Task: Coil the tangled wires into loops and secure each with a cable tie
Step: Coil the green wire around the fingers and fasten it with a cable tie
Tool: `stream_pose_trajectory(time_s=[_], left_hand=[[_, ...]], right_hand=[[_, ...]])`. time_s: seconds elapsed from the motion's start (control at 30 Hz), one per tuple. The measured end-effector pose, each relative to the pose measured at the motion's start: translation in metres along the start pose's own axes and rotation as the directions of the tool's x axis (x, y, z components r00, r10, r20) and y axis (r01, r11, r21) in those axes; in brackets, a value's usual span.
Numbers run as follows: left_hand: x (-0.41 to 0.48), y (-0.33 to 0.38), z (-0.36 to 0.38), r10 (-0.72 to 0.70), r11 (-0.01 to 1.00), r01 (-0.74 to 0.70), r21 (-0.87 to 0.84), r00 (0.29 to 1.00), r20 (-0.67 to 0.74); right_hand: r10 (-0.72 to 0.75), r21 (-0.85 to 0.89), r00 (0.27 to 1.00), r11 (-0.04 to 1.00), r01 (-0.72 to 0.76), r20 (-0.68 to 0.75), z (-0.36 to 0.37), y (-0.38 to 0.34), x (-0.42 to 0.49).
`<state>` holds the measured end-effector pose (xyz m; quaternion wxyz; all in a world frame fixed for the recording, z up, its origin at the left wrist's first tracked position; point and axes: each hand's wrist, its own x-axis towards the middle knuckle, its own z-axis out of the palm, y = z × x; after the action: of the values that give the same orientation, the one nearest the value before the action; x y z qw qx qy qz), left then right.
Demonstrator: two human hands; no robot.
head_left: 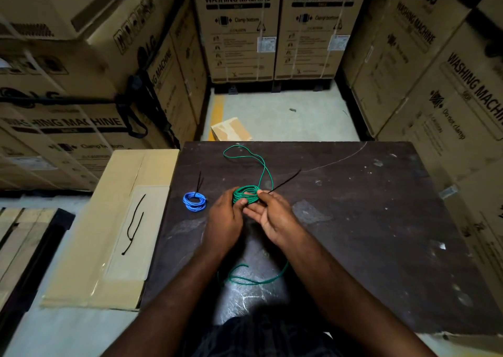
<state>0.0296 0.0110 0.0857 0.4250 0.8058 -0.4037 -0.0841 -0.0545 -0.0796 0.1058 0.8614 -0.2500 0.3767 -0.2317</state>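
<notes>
L hand (pixel 223 218) grasps the near-left rim of the green coil (pixel 245 192), fingers curled over the turns, prob. so the loops can't spring apart. R hand (pixel 275 220) lies palm-up under the coil's right side; its thumb clamps down at the rim where the black cable tie (pixel 285 181) comes out, so the tie looks pinched against the bundle. Can't tell if the tie is already threaded through the loop. Tie's long axis runs from the thumb out to abt 2 o'clock, free tip away from the person. Coil sits mid-surface (pixel 353 220), raised a bit in both hands, ring roughly flat with its opening facing up. Coiling isn't finished: loose green wire (pixel 263 169) runs off the coil to 12 o'clock and curls into a slack loop near the far edge, and another tail trails at 6 o'clock btwn the forearms. Judgement: tie prob. staged early, slack needs winding in first. At 9 o'clock, just beside L hand and not touching, the blue coil (pixel 186 201) lies flat, already bound, its tie tail (pixel 199 182) pointing to 12. Further out at 8 o'clock, spare ties (pixel 130 237) lie on a flat carton (pixel 114 275), within L-hand reach. Washing-machine cartons (pixel 236 30) wall in the bay.
</notes>
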Motion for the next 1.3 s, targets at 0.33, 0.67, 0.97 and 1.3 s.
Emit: stream_pose_trajectory(time_s=[0.33, 0.67, 0.97, 1.3], left_hand=[[0.006, -0.006, -0.013, 0.139, 0.99, -0.139, 0.015, 0.99, 0.019], [0.003, -0.014, -0.017, 0.071, 0.995, -0.068, 0.07, 0.996, -0.045], [0.006, -0.013, -0.023, -0.031, 0.999, 0.028, -0.03, 0.996, -0.089], [0.012, -0.034, -0.035, -0.078, 0.99, 0.079, -0.117, 0.997, 0.01]], right_hand=[[-0.014, -0.069, 0.997, 0.997, 0.019, 0.08, 0.006, -0.004, 0.001], [-0.004, -0.044, 0.994, 0.999, 0.009, 0.107, 0.02, 0.007, 0.003], [0.017, -0.191, 0.997, 0.982, -0.002, 0.075, 0.022, 0.021, 0.011], [-0.001, -0.224, 1.0, 0.974, 0.001, -0.003, 0.028, 0.025, 0.025]])
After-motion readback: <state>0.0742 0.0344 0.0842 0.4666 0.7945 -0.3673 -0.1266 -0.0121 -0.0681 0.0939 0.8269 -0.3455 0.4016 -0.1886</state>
